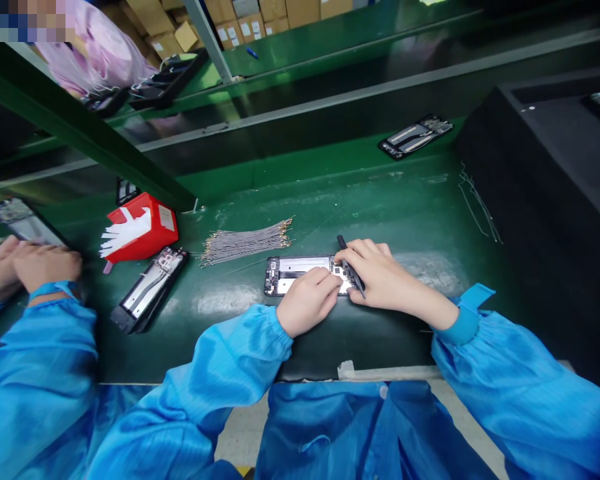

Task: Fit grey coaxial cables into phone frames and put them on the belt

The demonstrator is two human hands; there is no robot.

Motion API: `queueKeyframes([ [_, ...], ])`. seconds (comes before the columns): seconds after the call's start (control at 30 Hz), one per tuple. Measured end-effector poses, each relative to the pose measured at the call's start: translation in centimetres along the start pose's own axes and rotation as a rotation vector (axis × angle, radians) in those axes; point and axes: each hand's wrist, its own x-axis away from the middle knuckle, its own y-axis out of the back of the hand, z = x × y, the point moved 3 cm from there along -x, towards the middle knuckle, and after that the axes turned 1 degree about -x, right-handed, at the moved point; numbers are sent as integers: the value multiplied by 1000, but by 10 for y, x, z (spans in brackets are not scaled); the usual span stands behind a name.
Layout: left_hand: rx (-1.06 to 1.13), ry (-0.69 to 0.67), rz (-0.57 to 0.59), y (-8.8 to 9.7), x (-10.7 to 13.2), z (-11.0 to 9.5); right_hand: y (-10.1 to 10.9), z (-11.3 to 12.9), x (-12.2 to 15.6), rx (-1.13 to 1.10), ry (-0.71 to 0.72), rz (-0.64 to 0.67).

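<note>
An opened phone (305, 262) lies lengthwise on the green bench, its circuit board exposed at the right end. My left hand (310, 301) rests over the phone's lower edge, fingers bent and closed with the tips on the board. Whatever those fingertips hold, if anything, is hidden. In my right hand (380, 275) a black stick-like tool (342, 244) is gripped, slanting across the board end. Just left of the phone, a bundle of thin grey cables (247, 242) with gold-coloured ends is spread on the bench.
Two stacked phone bodies (150, 290) lie left, near a red box (163, 230) holding white strips. A co-worker's hands (35, 263) are on another phone (25, 223). One more phone (417, 137) and loose cables (475, 200) lie right, beside a black box (540, 200).
</note>
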Motion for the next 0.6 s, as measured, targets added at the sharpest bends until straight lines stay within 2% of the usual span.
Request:
queueKeyframes([
  [0.23,70,-80,-15,1,14,-1,-2,-8,1,-101,10,39],
  [0.4,178,-81,-30,3,13,1,-2,-10,0,-113,-2,41],
  [0.6,177,-80,-9,3,12,0,-3,-10,-1,-105,-13,60],
])
